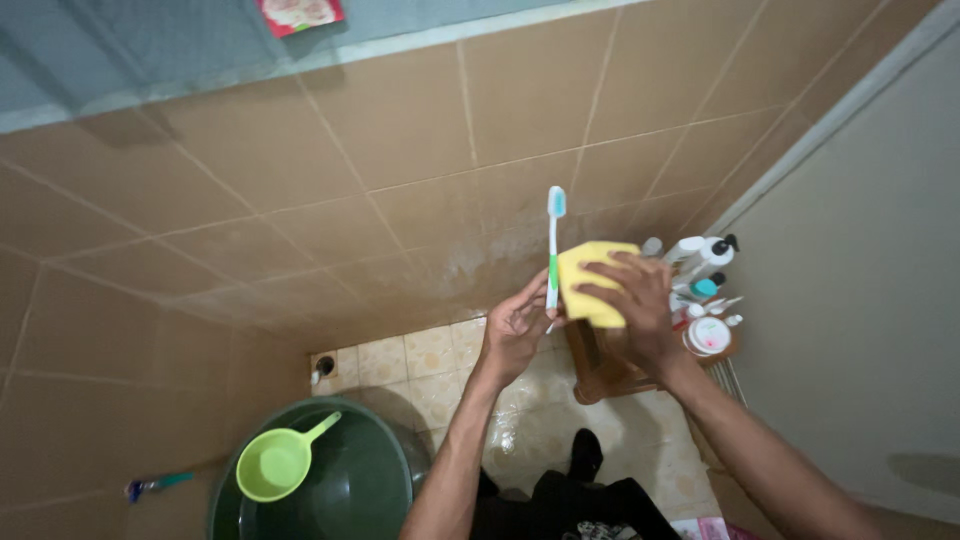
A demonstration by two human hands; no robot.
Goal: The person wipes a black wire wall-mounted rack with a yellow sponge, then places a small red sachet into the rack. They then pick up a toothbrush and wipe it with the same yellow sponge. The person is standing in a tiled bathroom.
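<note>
Tan wall tiles [330, 140] with pale grout lines fill most of the head view; a light blue-grey band [130, 50] runs along the top edge, and a small red and pink packet [300, 13] sits against it. Grey wall [860, 300] occupies the right side, meeting the tiles at a pale corner strip. Floor tiles [420, 370] below are cream with a faint mottled pattern and look wet.

Dark green tub [330, 500], lower left, holds a lime green dipper [275, 462] with its handle pointing up and right. A small blue and teal object [150, 486] lies left of the tub; its kind cannot be told.

Wooden stand [600, 375], right of centre, carries white bottles [700, 250], one with a black pump, a teal-capped tube, and a round white jar with a pink lid face [708, 336]. Labels are too small to make out.

Left hand [515, 330] is closed around the lower handle of a toothbrush [553, 250], held upright, white and green, with blue bristles at the top. Right hand [635, 300] grips a yellow sponge [590, 285], fingers spread over its face; the sponge sits just beside the toothbrush handle, touching or nearly so. Both are raised in front of the tiles, above the stand.
</note>
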